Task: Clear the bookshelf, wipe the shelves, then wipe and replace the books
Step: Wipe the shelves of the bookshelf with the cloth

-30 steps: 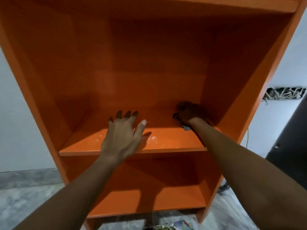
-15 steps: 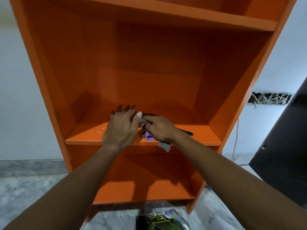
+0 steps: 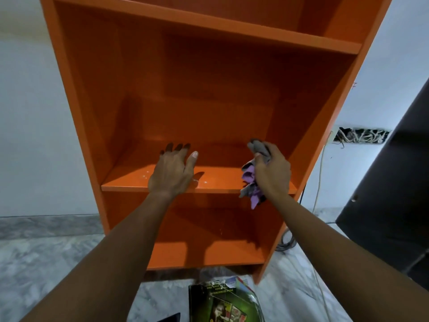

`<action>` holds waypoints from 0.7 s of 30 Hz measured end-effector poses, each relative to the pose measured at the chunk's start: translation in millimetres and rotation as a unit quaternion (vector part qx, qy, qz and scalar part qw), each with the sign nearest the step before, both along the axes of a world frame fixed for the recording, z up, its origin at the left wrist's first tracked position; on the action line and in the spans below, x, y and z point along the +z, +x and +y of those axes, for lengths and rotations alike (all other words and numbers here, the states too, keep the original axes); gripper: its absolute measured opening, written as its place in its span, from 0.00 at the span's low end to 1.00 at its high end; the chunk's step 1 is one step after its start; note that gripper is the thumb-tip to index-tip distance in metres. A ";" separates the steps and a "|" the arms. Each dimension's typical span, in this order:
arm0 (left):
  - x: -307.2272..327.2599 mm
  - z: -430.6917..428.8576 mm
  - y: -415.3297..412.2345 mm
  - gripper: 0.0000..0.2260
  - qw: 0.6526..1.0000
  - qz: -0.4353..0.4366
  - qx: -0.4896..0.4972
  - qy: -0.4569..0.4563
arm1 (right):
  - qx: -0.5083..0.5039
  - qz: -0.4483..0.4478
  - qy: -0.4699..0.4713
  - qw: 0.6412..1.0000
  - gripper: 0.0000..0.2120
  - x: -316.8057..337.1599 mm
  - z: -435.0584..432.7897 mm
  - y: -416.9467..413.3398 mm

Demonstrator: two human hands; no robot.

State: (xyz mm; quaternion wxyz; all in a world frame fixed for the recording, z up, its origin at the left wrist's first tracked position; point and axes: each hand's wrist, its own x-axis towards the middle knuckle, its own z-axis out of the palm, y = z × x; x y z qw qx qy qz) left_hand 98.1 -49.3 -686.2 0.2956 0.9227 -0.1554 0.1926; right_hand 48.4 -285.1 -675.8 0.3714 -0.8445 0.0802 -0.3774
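Observation:
An orange bookshelf (image 3: 92, 126) stands against the wall with no books on its shelves. My left hand (image 3: 173, 173) lies flat, fingers spread, on the middle shelf (image 3: 130, 184) near its front edge. My right hand (image 3: 274, 175) grips a bunched grey and purple cloth (image 3: 251, 182) just above the right part of that shelf, and the cloth's ends hang below the shelf edge. Small wet spots glint on the shelf between my hands. Books (image 3: 222, 300) with a green cover lie on the floor in front of the bookshelf.
The floor is grey marble (image 3: 46, 263). A dark door or panel (image 3: 394, 194) stands at the right. An open wall box with loose wires (image 3: 362, 135) and a hanging cable (image 3: 321, 173) are beside the shelf's right side.
My right hand came from the back right corner to the shelf's middle front beside my left hand, then moved right and lifted the cloth off the shelf. The view drew back.

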 end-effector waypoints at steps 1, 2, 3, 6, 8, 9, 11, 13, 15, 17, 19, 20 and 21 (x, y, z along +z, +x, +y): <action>-0.7 -0.1 0.4 0.27 1.000 -0.002 -0.002 -0.001 | -0.037 0.039 -0.027 0.998 0.13 -6.5 -7.6 1.1; -0.9 -0.6 0.8 0.27 1.000 -0.004 -0.005 -0.003 | -0.063 0.077 -0.070 0.993 0.14 -14.6 -13.0 1.2; -2.1 0.2 2.0 0.26 1.000 -0.007 -0.007 -0.007 | -0.082 0.104 -0.119 0.984 0.16 -24.8 -13.5 3.8; -1.7 -1.6 2.2 0.25 1.000 -0.012 -0.013 -0.016 | -0.082 0.106 -0.167 0.977 0.15 -36.9 4.7 6.7; -3.0 -1.4 3.0 0.26 1.000 -0.011 -0.014 -0.025 | -0.052 0.114 -0.169 0.978 0.13 -33.8 31.4 10.5; -3.8 -0.8 3.5 0.26 0.999 -0.012 -0.017 -0.030 | -0.037 0.121 -0.177 0.976 0.12 -32.6 45.9 12.2; -4.9 0.2 5.6 0.27 0.998 -0.014 -0.035 -0.052 | 0.003 0.125 -0.203 0.971 0.12 -30.4 74.4 14.3; -2.7 2.8 6.2 0.28 0.995 -0.020 -0.055 -0.084 | 0.046 0.118 -0.222 0.967 0.11 -27.1 98.9 14.3; -0.7 8.1 2.7 0.28 0.990 -0.031 -0.061 -0.122 | 0.072 0.123 -0.230 0.963 0.10 -23.4 117.8 15.5; -1.5 17.8 -9.1 0.25 0.989 -0.032 -0.029 -0.141 | 0.101 0.145 -0.224 0.959 0.10 -22.1 134.4 15.8; -5.7 30.3 -23.1 0.23 0.990 -0.025 0.001 -0.135 | 0.140 0.154 -0.217 0.954 0.10 -23.3 149.9 14.4; -7.3 37.7 -30.8 0.24 0.992 -0.019 0.010 -0.127 | 0.160 0.154 -0.216 0.951 0.12 -22.9 158.2 11.6; -8.3 48.2 -38.8 0.24 0.993 -0.011 0.024 -0.119 | 0.182 0.148 -0.205 0.950 0.14 -22.7 167.0 8.9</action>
